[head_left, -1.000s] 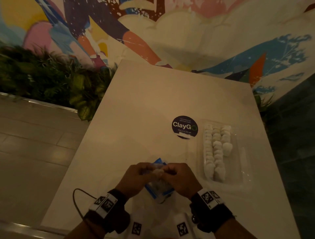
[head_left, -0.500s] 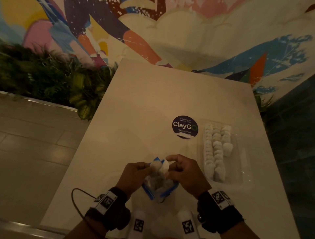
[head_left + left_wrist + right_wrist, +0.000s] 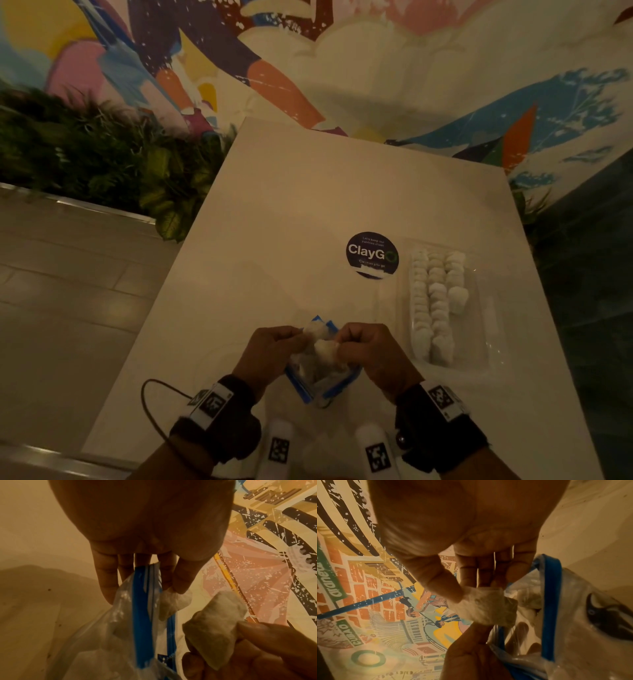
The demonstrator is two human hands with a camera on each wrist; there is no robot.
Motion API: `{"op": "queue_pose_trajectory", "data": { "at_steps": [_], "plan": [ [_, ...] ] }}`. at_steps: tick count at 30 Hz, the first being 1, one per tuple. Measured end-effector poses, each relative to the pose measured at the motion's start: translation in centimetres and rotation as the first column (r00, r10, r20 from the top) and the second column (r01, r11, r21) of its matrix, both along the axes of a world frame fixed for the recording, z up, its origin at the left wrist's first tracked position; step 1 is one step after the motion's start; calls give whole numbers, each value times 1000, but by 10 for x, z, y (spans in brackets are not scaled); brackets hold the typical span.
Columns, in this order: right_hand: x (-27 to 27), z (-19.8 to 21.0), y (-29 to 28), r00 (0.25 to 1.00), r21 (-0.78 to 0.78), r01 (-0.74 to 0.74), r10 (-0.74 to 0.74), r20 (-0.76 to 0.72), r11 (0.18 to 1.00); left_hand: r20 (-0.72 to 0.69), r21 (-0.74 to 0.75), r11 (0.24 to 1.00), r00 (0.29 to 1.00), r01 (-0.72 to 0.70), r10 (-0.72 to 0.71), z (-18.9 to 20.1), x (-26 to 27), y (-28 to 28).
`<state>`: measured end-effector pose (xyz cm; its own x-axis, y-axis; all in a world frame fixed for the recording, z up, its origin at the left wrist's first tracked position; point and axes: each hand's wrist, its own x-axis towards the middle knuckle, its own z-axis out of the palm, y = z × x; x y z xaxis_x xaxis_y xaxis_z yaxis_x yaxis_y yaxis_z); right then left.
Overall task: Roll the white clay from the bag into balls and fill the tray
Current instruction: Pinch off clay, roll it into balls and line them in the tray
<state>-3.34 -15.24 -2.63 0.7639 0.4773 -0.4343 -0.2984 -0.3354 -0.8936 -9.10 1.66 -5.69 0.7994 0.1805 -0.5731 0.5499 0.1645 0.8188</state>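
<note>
A clear bag [image 3: 322, 373] with a blue zip rim stands open on the white table [image 3: 291, 212] between my hands, with white clay inside. My left hand [image 3: 298, 337] pinches a small torn clay piece [image 3: 176, 600] between thumb and forefinger, and the bag's blue rim [image 3: 142, 615] runs up between its fingers. Just to the right, my right hand [image 3: 339, 346] pinches a bigger clay lump [image 3: 486, 608] over the bag mouth. At the right lies the clear tray [image 3: 483, 346], holding three rows of white balls [image 3: 431, 301].
A round dark ClayGo sticker [image 3: 372, 255] sits left of the tray. Green plants [image 3: 102, 164] border the table's left side and a mural wall stands behind. A thin cable [image 3: 150, 404] loops by my left wrist. Two white tagged posts [image 3: 279, 448] stand at the near edge.
The hands, first closed together over the bag, lifted a clay lump out of it. That lump has now come apart into two pieces, one in each hand.
</note>
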Motion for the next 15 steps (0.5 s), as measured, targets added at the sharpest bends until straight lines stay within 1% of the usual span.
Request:
{"op": "queue_pose_trajectory", "data": {
  "at_steps": [2,4,6,9,12,15],
  "plan": [
    [-1,-2,2,1000,-6,-1,1,-22,1000,-1,-11,1000,1000,-3,3,1,0,-1],
    [-1,-6,4,1000,-60,-7,6,-10,998,-6,-15,1000,1000,5,-5,3,-1,-1],
    [-1,-14,3,999,-121,-14,19,35,993,-8,-18,1000,1000,16,-16,4,-1,-2],
    [0,-24,4,995,-171,4,12,95,985,-10,-20,1000,1000,18,-18,4,-1,-2],
    [0,-25,7,992,-168,39,-19,121,985,-2,-31,1000,1000,4,-4,3,-2,-1],
    [0,-22,9,995,-154,18,-2,104,988,-1,-50,999,1000,6,-6,4,-3,-1]
  ]
}}
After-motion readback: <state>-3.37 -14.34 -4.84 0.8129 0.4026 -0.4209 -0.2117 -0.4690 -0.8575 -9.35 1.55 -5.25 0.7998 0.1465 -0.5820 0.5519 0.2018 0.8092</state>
